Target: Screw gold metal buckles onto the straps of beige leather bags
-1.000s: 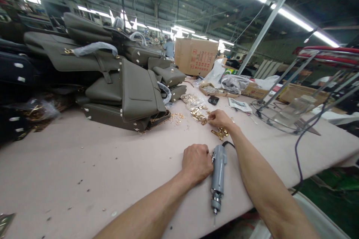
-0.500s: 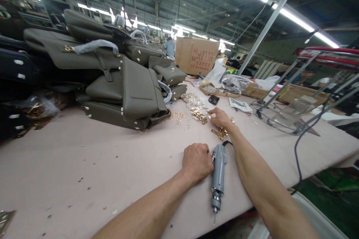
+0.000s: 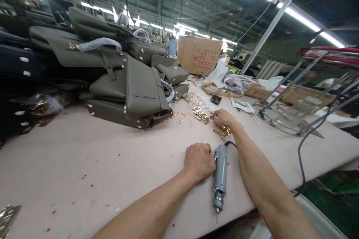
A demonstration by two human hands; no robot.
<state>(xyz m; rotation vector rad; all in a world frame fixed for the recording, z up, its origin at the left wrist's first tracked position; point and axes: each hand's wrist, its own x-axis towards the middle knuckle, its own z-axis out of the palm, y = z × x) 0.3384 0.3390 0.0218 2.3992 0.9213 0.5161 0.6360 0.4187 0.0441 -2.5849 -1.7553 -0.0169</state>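
My left hand (image 3: 198, 161) rests on the table as a closed fist, knuckles up; whatever it may hold is hidden. Right beside it lies a grey electric screwdriver (image 3: 220, 173), its bit pointing toward the near table edge. Farther off, my right hand (image 3: 224, 117) reaches down among gold metal fittings, its fingers bent and pressed together. I cannot make out what is between the fingertips. One heap of gold fittings (image 3: 223, 132) lies just below that hand. More gold pieces (image 3: 201, 114) spill from a clear plastic bag (image 3: 193, 100) to its left.
Dark olive handbags (image 3: 144, 89) are piled at the left, with tiny gold screws (image 3: 179, 117) beside them. A cardboard box (image 3: 199, 54) stands behind. To the right are a metal-legged rack (image 3: 276, 117) and a hanging cable (image 3: 300, 157). The near table edge (image 3: 232, 218) runs below the screwdriver.
The whole view has shifted slightly, with things appearing a little farther right. My right hand stays among the gold fittings, its fingers slightly changed; my left fist keeps its place beside the screwdriver.
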